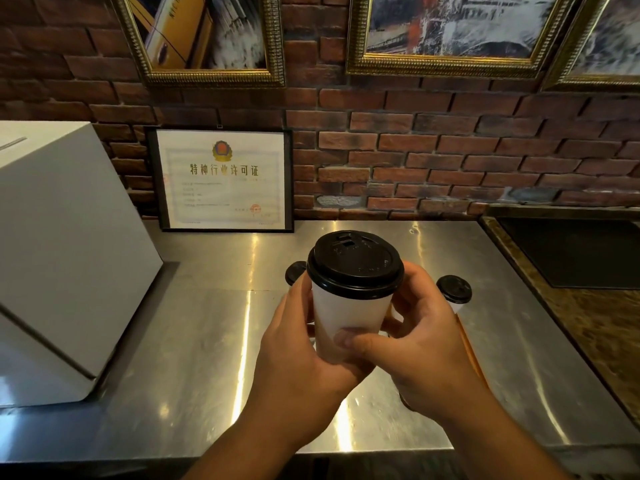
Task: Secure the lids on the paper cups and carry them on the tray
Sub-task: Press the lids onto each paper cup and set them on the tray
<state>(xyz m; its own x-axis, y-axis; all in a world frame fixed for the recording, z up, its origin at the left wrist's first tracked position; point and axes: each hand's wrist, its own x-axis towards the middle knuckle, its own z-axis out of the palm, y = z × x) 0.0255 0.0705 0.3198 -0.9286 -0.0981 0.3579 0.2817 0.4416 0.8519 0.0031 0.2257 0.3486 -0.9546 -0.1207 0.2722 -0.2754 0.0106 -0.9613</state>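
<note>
- You hold a white paper cup upright in both hands, raised above the steel counter.
- A black lid sits on the cup's rim and looks level all round, with its sip opening on the far side from you.
- Your left hand grips the cup's left side. Its fingers curl round behind the cup, so you cannot see their tips.
- Your right hand grips the cup's right side. Its thumb lies across the front of the cup's lower wall, and the other fingers curl just under the lid's edge.
- Behind the cup to its left, a second lidded cup shows only a slice of black lid.
- Behind the cup to its right stands a third lidded cup, with its lid and a little white wall in view.
- Just right of the cup, past your right hand, an orange tray edge runs toward you. The rest of the tray is hidden.
- Far left of the cup sits a large white box.
- Beyond the cup to its left, a framed certificate leans on the brick wall.
- Far right of the cup lies a dark recessed panel.
</note>
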